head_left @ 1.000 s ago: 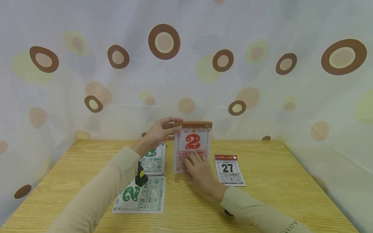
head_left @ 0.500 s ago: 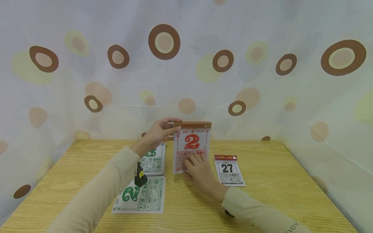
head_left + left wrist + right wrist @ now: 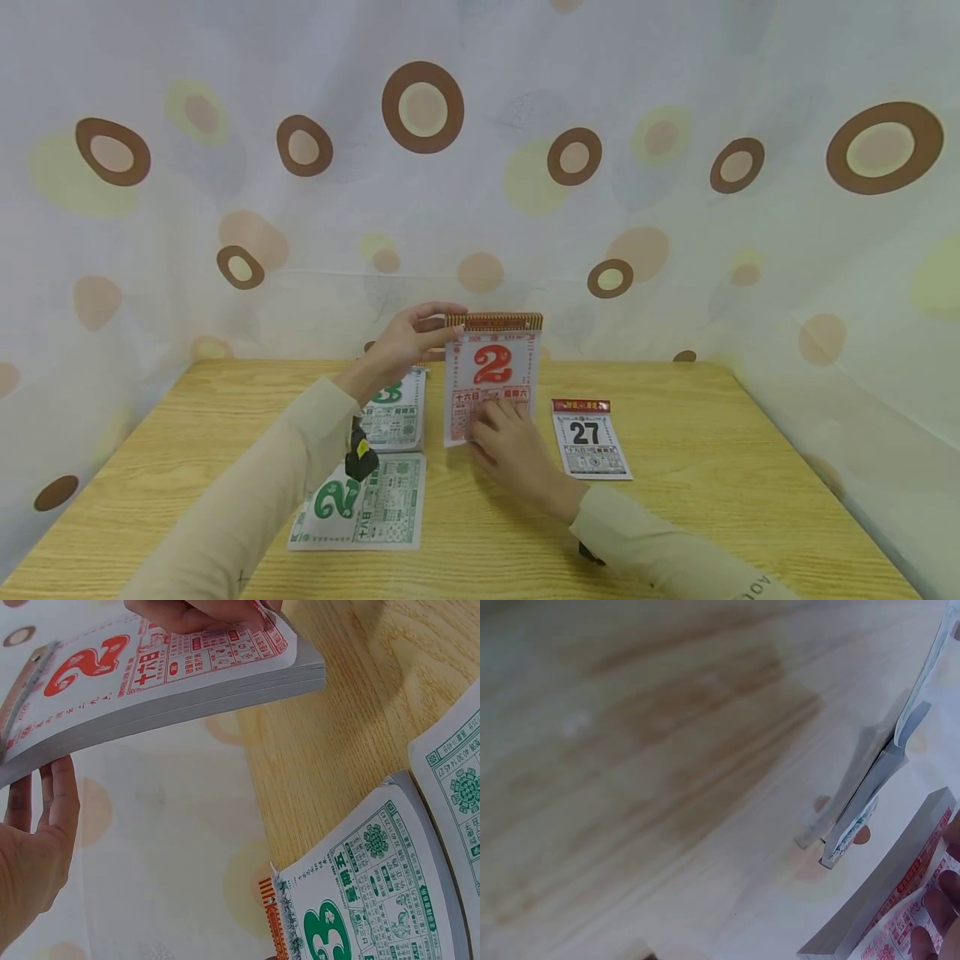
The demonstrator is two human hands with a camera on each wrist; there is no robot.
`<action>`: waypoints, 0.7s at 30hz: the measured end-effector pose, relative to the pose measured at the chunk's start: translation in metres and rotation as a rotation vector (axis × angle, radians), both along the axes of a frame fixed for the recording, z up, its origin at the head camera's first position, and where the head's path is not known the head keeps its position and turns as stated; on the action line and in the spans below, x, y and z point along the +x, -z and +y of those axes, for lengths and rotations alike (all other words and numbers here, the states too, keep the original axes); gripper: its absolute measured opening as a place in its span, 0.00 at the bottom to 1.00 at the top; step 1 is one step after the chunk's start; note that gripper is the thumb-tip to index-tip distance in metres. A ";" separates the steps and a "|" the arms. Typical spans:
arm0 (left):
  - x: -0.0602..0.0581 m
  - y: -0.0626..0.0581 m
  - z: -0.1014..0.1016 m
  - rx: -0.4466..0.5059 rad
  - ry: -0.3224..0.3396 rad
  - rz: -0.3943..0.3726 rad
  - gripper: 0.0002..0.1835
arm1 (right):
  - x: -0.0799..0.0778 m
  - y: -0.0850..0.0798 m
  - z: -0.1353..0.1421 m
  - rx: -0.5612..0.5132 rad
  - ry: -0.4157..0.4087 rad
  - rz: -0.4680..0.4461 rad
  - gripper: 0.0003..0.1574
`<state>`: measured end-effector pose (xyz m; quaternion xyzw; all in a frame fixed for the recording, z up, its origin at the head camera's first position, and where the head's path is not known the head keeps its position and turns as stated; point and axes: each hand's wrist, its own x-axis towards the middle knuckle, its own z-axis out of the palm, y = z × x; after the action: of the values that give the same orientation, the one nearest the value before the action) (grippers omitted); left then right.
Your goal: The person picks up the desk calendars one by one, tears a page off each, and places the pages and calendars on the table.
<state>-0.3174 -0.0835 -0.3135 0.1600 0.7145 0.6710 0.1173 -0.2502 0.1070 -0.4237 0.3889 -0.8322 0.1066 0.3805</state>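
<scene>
A thick tear-off calendar (image 3: 493, 367) with a red 2 and a banded binding along its top stands tilted up over the middle of the table. My left hand (image 3: 408, 337) grips its top left corner, thumb in front and fingers behind. Low on the calendar's face, my right hand (image 3: 517, 454) pinches the lower part of the front sheet with curled fingers. In the right wrist view this red-printed sheet (image 3: 889, 934) bows away from the binding. Seen from the left wrist, the right hand's fingers (image 3: 202, 611) cover part of the page's bottom print.
Left of the held calendar lies another thick calendar (image 3: 397, 421) with a green 3, partly behind my left forearm. A page with a green 2 (image 3: 390, 500) lies turned sideways in front of it. To the right rests a smaller calendar (image 3: 588, 446) showing 27. A patterned curtain (image 3: 480, 183) backs the table.
The held calendar has shifted very slightly to the left together with my left hand. Both hands keep the same hold, and the other calendars stay put.
</scene>
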 end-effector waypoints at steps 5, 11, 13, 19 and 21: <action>-0.001 0.001 0.000 0.000 -0.005 -0.003 0.19 | 0.000 0.000 0.001 -0.025 -0.015 -0.017 0.06; -0.002 0.002 -0.001 0.009 -0.019 -0.012 0.19 | 0.000 -0.003 0.003 -0.103 -0.022 -0.088 0.08; -0.002 0.001 -0.001 0.009 -0.022 -0.013 0.19 | -0.001 -0.004 0.004 -0.145 -0.027 -0.120 0.10; -0.001 0.001 -0.001 0.011 -0.026 -0.027 0.19 | -0.001 -0.007 0.007 -0.266 -0.033 -0.229 0.12; -0.001 0.001 -0.001 0.013 -0.027 -0.031 0.19 | 0.000 -0.009 0.008 -0.314 -0.045 -0.279 0.11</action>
<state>-0.3187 -0.0842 -0.3146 0.1406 0.7103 0.6795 0.1184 -0.2506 0.1149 -0.4151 0.3245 -0.8412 0.2964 0.3149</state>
